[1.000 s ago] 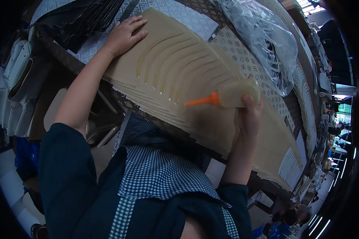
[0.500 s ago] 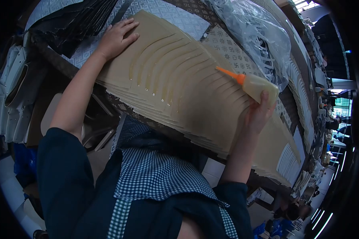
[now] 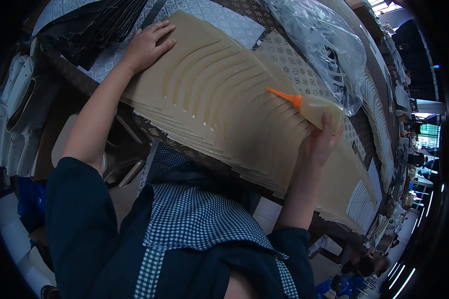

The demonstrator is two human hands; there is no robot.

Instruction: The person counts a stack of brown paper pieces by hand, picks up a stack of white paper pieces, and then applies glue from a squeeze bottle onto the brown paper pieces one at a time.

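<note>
Fanned brown sheets (image 3: pixel 254 124) lie overlapped across the table, with curved glossy streaks along the edges of those at the left. My left hand (image 3: pixel 147 47) rests flat on the upper left end of the sheets, its fingers apart. In my right hand (image 3: pixel 325 139) is a squeeze bottle (image 3: pixel 320 110) of pale yellowish liquid, held above the right part of the sheets. Its orange nozzle points left, and the tip is over the upper edges of the middle sheets. Whether the tip touches them I cannot tell.
Clear plastic wrap (image 3: pixel 324 45) lies beyond the sheets, on patterned material (image 3: pixel 287 57). Black pleated material (image 3: pixel 92 35) is at the upper left. White folded pieces (image 3: pixel 17 94) hang at the far left. A chair (image 3: pixel 65 139) stands below the table edge.
The bottle in my right hand has moved slightly left and down, its nozzle tip shifting a little along the sheets. My left hand has barely moved.
</note>
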